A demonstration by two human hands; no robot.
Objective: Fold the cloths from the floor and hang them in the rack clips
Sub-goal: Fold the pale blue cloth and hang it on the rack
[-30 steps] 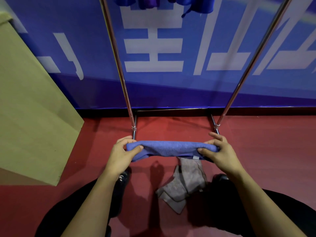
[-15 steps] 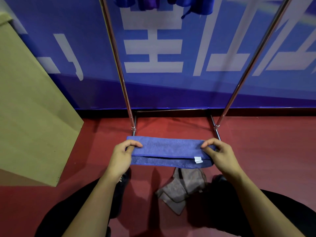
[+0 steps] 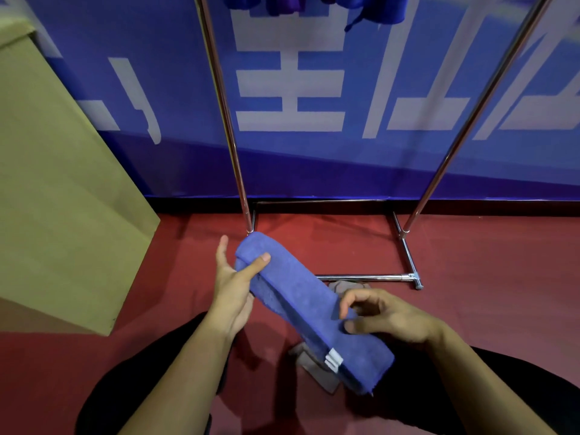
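Note:
A folded blue cloth [image 3: 301, 306] with a white label stretches diagonally from upper left to lower right above the red floor. My left hand [image 3: 233, 284] grips its upper left end, thumb on top. Around the middle of the cloth, my right hand [image 3: 386, 318] pinches its right edge with curled fingers and thumb. A grey cloth [image 3: 315, 367] lies on the floor underneath, mostly hidden by the blue one. The metal rack [image 3: 226, 127] stands just ahead, and blue and purple cloths [image 3: 381, 11] hang at its top. The clips are out of view.
A large cardboard box [image 3: 62, 189] stands at the left. The rack's base bar [image 3: 364, 277] crosses the floor just beyond my hands. A blue banner wall [image 3: 314, 158] closes off the back. My dark-clad legs [image 3: 502, 397] fill the bottom of the view.
The cloth was held level by both ends; now it is swung diagonal. My right hand has left the right end and moved to the middle, while the left hand keeps its end.

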